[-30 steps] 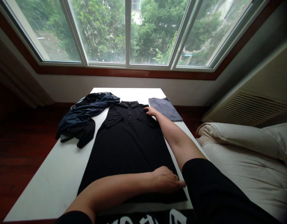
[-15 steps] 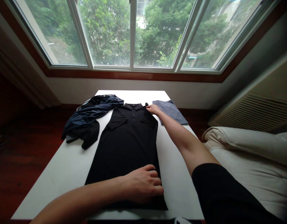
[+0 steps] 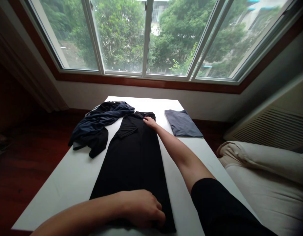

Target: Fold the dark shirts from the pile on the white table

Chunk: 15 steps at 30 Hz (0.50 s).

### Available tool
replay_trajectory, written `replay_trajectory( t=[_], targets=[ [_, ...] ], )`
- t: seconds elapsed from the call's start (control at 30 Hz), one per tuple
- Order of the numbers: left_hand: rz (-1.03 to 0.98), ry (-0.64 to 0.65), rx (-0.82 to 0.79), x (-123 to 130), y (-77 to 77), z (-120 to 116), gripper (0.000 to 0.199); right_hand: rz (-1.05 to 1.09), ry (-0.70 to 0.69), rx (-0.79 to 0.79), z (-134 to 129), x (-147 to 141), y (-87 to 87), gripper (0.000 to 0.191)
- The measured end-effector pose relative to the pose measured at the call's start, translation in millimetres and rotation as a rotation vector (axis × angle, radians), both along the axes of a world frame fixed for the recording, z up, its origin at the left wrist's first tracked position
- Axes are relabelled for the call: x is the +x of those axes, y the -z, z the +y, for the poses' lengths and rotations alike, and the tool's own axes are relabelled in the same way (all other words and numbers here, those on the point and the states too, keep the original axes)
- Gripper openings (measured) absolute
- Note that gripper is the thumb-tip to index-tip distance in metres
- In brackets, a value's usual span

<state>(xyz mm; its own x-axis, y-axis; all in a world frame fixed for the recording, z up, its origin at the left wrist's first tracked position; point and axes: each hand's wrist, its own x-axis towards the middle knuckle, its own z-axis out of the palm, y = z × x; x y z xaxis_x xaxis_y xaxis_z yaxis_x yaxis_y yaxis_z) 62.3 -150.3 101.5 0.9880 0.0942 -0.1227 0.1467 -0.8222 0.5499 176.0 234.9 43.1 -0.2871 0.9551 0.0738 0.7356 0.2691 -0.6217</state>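
The black shirt [image 3: 124,160] lies flat on the white table [image 3: 55,190], its right part turned over toward the middle. The right hand [image 3: 150,122] has its fingers almost closed and pinches the cloth beside the collar [image 3: 138,114]. The left hand [image 3: 145,207] is half curled over the lower end; its fingertips are hidden, so I cannot tell whether it holds cloth. Dark clothes [image 3: 102,116] with white stripes lie crumpled at left, and a folded grey cloth [image 3: 183,124] lies at right, apart from the shirt
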Motion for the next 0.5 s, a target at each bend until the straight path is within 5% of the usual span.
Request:
replay_trajectory(
  t=[0.17,0.33,0.5],
  targets=[
    [-0.024,-0.006,-0.189,-1,7.1,5,0.028,-0.082,0.077,0.143,-13,-2,17.3,0.044],
    [-0.153,-0.179,0.037,0,15.3,8,0.044,-0.308,0.079,0.171,-26,5,41.9,0.055],
    [-0.15,-0.172,0.176,1,35.3,-3,0.064,-0.383,0.061,0.098,-27,6,52.3,0.068]
  ],
)
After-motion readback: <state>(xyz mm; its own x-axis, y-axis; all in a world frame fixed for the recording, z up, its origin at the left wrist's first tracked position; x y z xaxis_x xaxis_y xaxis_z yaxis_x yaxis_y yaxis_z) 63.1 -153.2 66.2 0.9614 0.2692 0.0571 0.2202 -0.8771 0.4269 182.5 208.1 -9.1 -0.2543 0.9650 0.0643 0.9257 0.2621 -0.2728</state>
